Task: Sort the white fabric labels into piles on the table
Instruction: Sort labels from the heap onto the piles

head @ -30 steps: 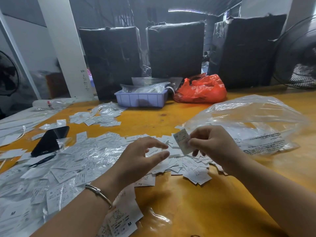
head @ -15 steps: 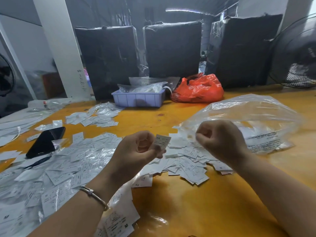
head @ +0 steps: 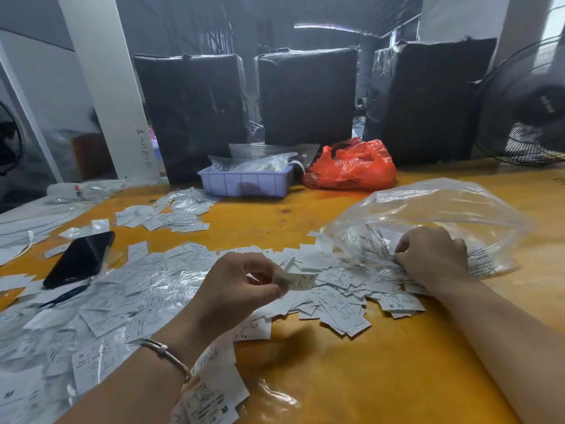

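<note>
Your left hand point(head: 241, 289) pinches one label point(head: 301, 281) above the heap point(head: 336, 301). Your right hand point(head: 434, 255), right of the heap, fingers curled, grips the bag point(head: 428, 209) edge. Read its size, then drop it on the matching pile.

An orange-yellow surface point(head: 351, 377) fills the foreground. Along its far edge stand 3 black wrapped bales point(head: 305, 96), a white pillar point(head: 104, 87) toward the left, and a fan point(head: 529, 108) at the far right corner.

Bare forearms; thin silver bangle point(head: 166, 353) on left wrist
</note>
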